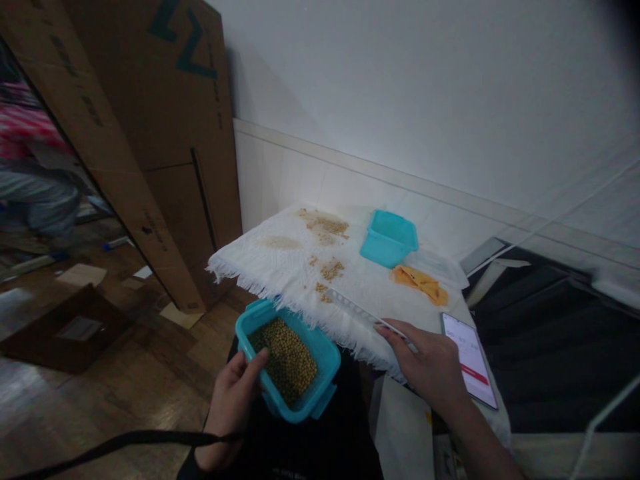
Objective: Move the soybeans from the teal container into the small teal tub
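Observation:
My left hand (239,393) grips the near-left rim of a teal plastic container (327,363), thumb over the edge. Yellow soybean-like beans (293,353) lie inside, with smaller dark green grains along the left. This container sits just under the fringed front edge of a white cloth (270,267). My right hand (425,357) is closed around one end of a long, thin, pale strip (363,309) with a row of marks along it. The strip's far end reaches a small pile of yellow beans (325,292) near the cloth's edge. Another bean pile (331,269) lies just behind.
Farther back on the cloth are a brownish grain heap (325,225) and a pale grain patch (280,242). A second teal container (390,237), an orange cloth (420,283) and a phone (469,357) stand or lie right. A tall cardboard box (165,133) rises left; a person (35,160) is beyond.

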`<state>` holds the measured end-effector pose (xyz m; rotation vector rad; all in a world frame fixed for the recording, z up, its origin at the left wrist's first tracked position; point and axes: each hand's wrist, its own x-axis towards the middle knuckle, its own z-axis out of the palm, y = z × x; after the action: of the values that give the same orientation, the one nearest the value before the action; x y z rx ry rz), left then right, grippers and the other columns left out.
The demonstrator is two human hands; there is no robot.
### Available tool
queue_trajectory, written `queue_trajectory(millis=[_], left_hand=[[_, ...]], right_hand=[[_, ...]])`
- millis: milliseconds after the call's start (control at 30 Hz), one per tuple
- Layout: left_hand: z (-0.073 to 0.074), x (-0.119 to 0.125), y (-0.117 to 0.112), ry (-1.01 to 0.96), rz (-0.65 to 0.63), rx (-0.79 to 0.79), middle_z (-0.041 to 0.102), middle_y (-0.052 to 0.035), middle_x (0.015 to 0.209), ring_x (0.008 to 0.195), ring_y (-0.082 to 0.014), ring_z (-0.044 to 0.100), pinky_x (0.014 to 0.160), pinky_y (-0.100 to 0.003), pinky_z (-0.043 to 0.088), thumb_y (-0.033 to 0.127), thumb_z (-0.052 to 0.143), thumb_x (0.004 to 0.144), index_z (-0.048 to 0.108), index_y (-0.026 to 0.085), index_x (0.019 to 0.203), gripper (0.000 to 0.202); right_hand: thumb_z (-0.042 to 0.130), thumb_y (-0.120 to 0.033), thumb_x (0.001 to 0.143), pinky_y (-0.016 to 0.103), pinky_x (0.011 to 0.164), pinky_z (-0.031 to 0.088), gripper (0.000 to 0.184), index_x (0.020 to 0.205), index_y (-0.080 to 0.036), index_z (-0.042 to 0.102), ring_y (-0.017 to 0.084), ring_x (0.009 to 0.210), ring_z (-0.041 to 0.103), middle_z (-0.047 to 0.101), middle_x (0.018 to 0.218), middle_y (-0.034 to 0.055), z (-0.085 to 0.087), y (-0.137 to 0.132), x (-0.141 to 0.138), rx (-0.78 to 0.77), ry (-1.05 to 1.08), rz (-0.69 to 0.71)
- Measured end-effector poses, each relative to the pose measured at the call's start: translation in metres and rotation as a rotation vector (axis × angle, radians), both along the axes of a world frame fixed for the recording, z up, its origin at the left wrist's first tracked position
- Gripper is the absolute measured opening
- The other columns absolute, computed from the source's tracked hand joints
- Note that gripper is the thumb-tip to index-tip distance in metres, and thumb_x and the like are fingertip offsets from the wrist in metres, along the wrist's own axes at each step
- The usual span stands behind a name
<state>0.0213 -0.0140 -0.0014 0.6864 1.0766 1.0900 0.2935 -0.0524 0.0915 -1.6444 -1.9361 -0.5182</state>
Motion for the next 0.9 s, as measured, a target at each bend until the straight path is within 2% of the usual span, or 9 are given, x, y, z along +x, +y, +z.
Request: queue_trajectory(millis=[167,333,533,633,700,767,833,900], left_hand=[[-0.005,-0.002,0.001,0.031,0.012,0.029,0.061,0.0020,0.061,0.052,-0.0112,0.053,0.052,-0.023,0.044,0.038,0.069,0.070,0.066,0.017,0.081,0.024],[-0.003,-0.002,0.002,0.057,-0.003,0.038,0.062,0.0021,0.063,0.054,-0.0120,0.053,0.052,-0.023,0.043,0.039,0.068,0.070,0.063,0.018,0.079,0.023],[-0.005,-0.003,0.001,0.102,0.013,0.033,0.056,0.0040,0.056,0.048,-0.0110,0.050,0.047,-0.023,0.039,0.041,0.067,0.070,0.063,0.017,0.077,0.025],[-0.005,-0.003,0.001,0.082,0.009,0.034,0.059,0.0035,0.059,0.049,-0.0110,0.050,0.048,-0.023,0.040,0.041,0.067,0.070,0.064,0.018,0.079,0.026],[-0.005,-0.003,0.001,0.086,0.007,0.039,0.059,0.0033,0.058,0.049,-0.0118,0.051,0.049,-0.024,0.040,0.041,0.067,0.070,0.065,0.018,0.080,0.026],[-0.004,-0.004,0.001,0.104,0.022,0.047,0.060,0.0028,0.057,0.050,-0.0127,0.052,0.049,-0.025,0.040,0.042,0.068,0.069,0.066,0.017,0.078,0.026],[-0.004,-0.003,0.001,0.105,0.041,0.052,0.061,0.0015,0.058,0.051,-0.0134,0.053,0.050,-0.025,0.041,0.041,0.068,0.067,0.066,0.017,0.077,0.027],[-0.003,-0.003,0.001,0.095,0.055,0.051,0.062,0.0010,0.059,0.050,-0.0135,0.053,0.050,-0.026,0.041,0.041,0.069,0.066,0.067,0.017,0.078,0.028]], right_hand=[[0.049,-0.035,0.088,0.022,0.064,0.053,0.026,0.086,-0.019,0.070,0.016,0.068,0.069,0.073,0.081,0.0026,-0.002,0.000,-0.003,0.008,0.008,0.024],[0.051,-0.031,0.088,0.020,0.064,0.052,0.023,0.087,-0.018,0.069,0.014,0.068,0.069,0.073,0.081,0.0020,0.000,-0.002,-0.009,-0.006,0.017,0.081],[0.049,-0.023,0.089,0.021,0.068,0.052,0.019,0.095,-0.018,0.066,0.013,0.073,0.069,0.073,0.087,0.0010,-0.001,-0.013,-0.032,0.018,0.009,0.178],[0.049,-0.022,0.089,0.019,0.067,0.052,0.019,0.096,-0.019,0.066,0.011,0.073,0.069,0.073,0.087,-0.0001,0.001,-0.016,-0.040,0.020,0.009,0.209],[0.049,-0.025,0.090,0.020,0.068,0.052,0.020,0.094,-0.020,0.067,0.012,0.072,0.069,0.073,0.086,0.0000,0.003,-0.013,-0.036,0.040,0.016,0.158],[0.048,-0.028,0.089,0.022,0.067,0.052,0.022,0.089,-0.020,0.069,0.014,0.070,0.069,0.073,0.084,0.0012,0.004,-0.005,-0.026,0.080,0.013,0.033],[0.050,-0.032,0.088,0.023,0.062,0.051,0.024,0.086,-0.020,0.071,0.015,0.064,0.068,0.073,0.082,0.0021,0.004,0.007,-0.012,0.113,0.020,-0.087],[0.053,-0.035,0.086,0.022,0.058,0.050,0.023,0.085,-0.021,0.071,0.015,0.061,0.068,0.073,0.079,0.0018,0.002,0.017,0.000,0.110,0.056,-0.148]])
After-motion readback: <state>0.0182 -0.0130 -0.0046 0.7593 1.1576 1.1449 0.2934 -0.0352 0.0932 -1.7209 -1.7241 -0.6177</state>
